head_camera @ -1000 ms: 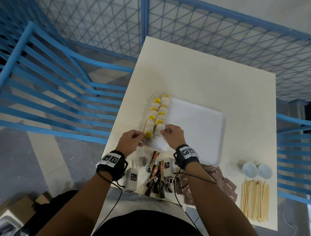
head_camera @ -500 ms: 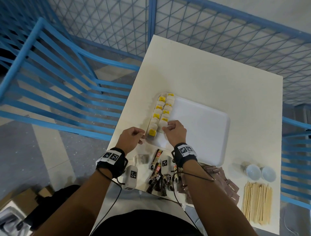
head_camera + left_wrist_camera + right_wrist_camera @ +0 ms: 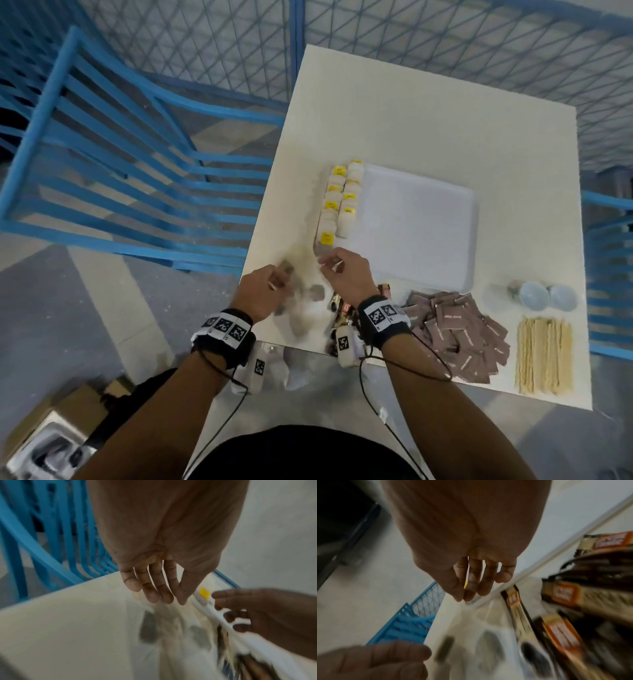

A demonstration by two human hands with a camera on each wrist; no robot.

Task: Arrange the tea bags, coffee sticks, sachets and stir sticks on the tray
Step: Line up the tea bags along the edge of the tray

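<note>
Left hand (image 3: 262, 293), fingers straight and relaxed, holds nothing, poised over loose tea bags (image 3: 310, 301) at the table's (image 3: 428, 113) near edge. Right hand (image 3: 346, 274), fingers loosely bent, empty, hovers at the tray's (image 3: 421, 222) near-left corner. Two rows of yellow-tagged bags (image 3: 339, 202) line the tray's left side. Coffee sticks (image 3: 342, 310) under rt wrist; sachets (image 3: 459, 329), stir sticks (image 3: 544, 354) further right.

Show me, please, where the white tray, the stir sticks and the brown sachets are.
white tray (image 3: 421, 226): head view, bare middle of its floor.
stir sticks (image 3: 544, 356): head view, middle of the bundle.
brown sachets (image 3: 455, 329): head view, middle of the pile.
</note>
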